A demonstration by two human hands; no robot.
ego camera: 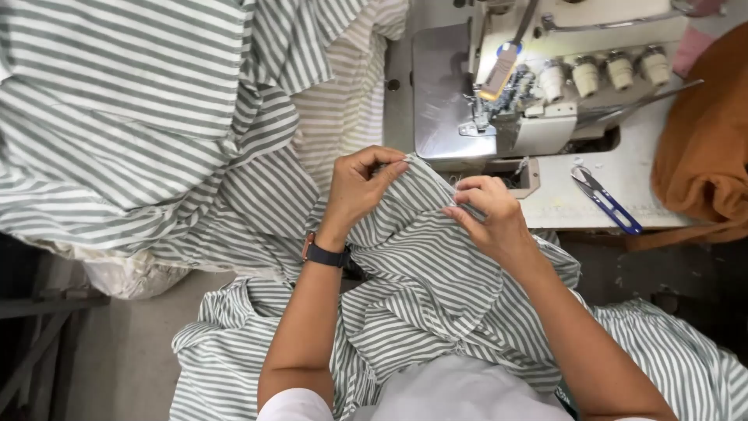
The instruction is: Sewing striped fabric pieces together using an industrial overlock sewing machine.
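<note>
We count two hands, left hand (360,185) and right hand (489,214), one wristwatch (323,254), one sewing machine (538,78), one pair of blue-handled thread snips (606,199), four tension knobs (604,74), one orange cloth (705,148). Striped fabric (421,273): perhaps several pieces; folds hide the seams.

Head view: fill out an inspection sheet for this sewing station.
Surface: white machine table, bare patches around the machine.
Job's things: green-and-white striped fabric gathered across the lap; its edge is held up in front of the sewing machine.
Clutter: blue-handled thread snips on the table; brown cloth at its right end; more striped fabric piled on the left.
Grippers: left hand and right hand both pinch the fabric edge; watch on the left wrist.
Cables: nothing seen.
Surroundings: grey floor below left.
</note>
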